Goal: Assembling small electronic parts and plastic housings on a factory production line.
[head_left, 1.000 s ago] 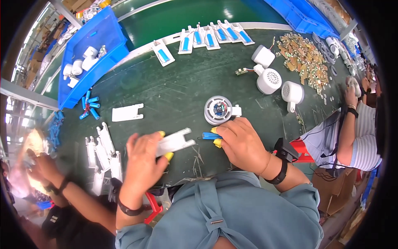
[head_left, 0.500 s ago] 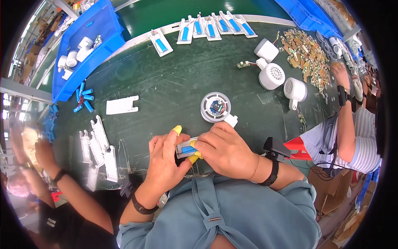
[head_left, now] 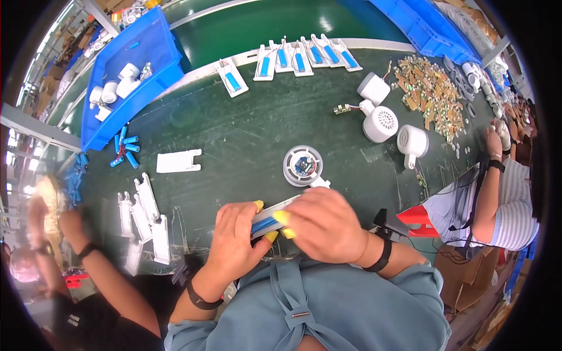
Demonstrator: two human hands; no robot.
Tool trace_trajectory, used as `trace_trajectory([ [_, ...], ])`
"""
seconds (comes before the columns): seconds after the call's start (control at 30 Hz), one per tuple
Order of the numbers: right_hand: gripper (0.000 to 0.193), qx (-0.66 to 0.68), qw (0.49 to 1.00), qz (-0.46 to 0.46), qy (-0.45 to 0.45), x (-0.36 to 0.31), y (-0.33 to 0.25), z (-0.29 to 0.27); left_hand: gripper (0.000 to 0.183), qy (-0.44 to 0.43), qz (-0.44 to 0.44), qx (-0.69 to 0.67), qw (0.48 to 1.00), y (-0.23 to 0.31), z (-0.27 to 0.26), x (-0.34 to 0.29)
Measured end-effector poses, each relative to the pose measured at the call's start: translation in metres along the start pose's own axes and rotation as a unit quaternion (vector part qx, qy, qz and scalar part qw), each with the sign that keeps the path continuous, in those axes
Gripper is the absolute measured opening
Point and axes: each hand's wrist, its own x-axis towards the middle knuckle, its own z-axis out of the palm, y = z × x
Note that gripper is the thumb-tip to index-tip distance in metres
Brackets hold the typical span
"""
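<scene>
My left hand (head_left: 237,237) grips the left end of a narrow white plastic casing (head_left: 280,207), thumb on the near side and fingers on the far side. Inside the casing lies a blue cylindrical battery (head_left: 264,224). My right hand (head_left: 328,225), slightly blurred, is closed over the casing's right end, its fingertips at the battery's end. Yellow finger covers sit on fingertips of both hands. Just beyond, a round white device housing (head_left: 303,166) lies with its circuit board showing. The right hand hides part of the casing.
White casings with batteries (head_left: 300,61) line the far edge. Bare casings (head_left: 160,240) and loose batteries (head_left: 132,148) lie left, near a blue bin (head_left: 132,102). Right are white round housings (head_left: 380,124) and a pile of small boards (head_left: 430,96). Co-workers' arms (head_left: 117,286) flank both sides.
The casing has tilted, its right end now farther away. My right hand has shifted slightly, fingertips still at the battery. The whole scene sits a little lower in the picture.
</scene>
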Motion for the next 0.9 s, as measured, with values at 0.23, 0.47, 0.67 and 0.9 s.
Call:
trace_trajectory([
  [0.23, 0.028, 0.150, 0.938, 0.269, 0.157, -0.021, 0.028, -0.016, 0.041, 0.029, -0.235, -0.498, 0.834, 0.009, -0.028, 0.004],
  [0.47, 0.027, 0.197, 0.930, 0.278, 0.134, -0.026, 0.030, -0.015, 0.035, 0.328, -0.171, -0.532, 0.762, -0.033, -0.139, 0.005],
  [0.67, 0.025, 0.220, 0.934, 0.260, 0.108, -0.025, 0.029, -0.012, 0.033, 0.501, -0.163, -0.358, 0.771, -0.165, -0.283, -0.099],
  [0.9, 0.022, 0.326, 0.870, 0.368, 0.024, -0.023, 0.033, -0.022, 0.038, 0.636, -0.316, -0.243, 0.661, -0.215, -0.273, -0.104],
])
